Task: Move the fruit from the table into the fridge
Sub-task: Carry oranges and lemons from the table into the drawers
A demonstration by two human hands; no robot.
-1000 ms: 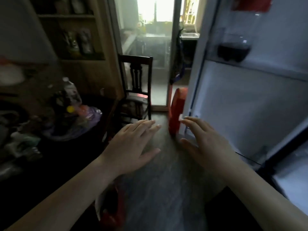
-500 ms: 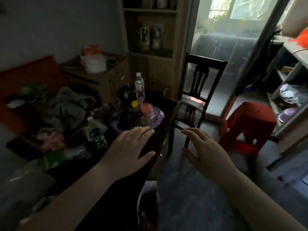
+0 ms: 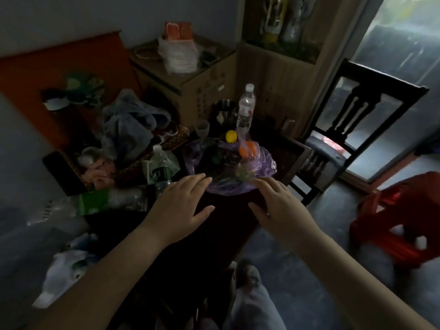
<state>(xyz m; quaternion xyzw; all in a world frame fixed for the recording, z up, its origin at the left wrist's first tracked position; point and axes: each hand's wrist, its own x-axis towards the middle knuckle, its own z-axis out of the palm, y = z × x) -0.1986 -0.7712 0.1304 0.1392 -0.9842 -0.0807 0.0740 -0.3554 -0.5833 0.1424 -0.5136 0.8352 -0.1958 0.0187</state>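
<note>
On the dark table [image 3: 228, 210] lies a purple plastic bag [image 3: 259, 167] spread open with fruit on it: a yellow lemon [image 3: 231, 136] at the back, an orange fruit [image 3: 247, 150] in a clear bag, and darker items I cannot make out. My left hand [image 3: 183, 206] hovers palm down with straight fingers, its fingertips at the bag's near left edge. My right hand [image 3: 278, 206] hovers the same way at the bag's near right edge. Both hands hold nothing. The fridge is out of view.
A clear water bottle [image 3: 245, 108], a metal cup [image 3: 225, 111] and a glass [image 3: 202, 129] stand behind the fruit. Clothes, bottles and bags clutter the table's left side. A dark wooden chair [image 3: 357, 129] stands right of the table, a red plastic stool [image 3: 400, 225] further right.
The view has swung left from the open fridge to the table. Both hands, still open, now hover over the table at the near edge of the purple bag.
</note>
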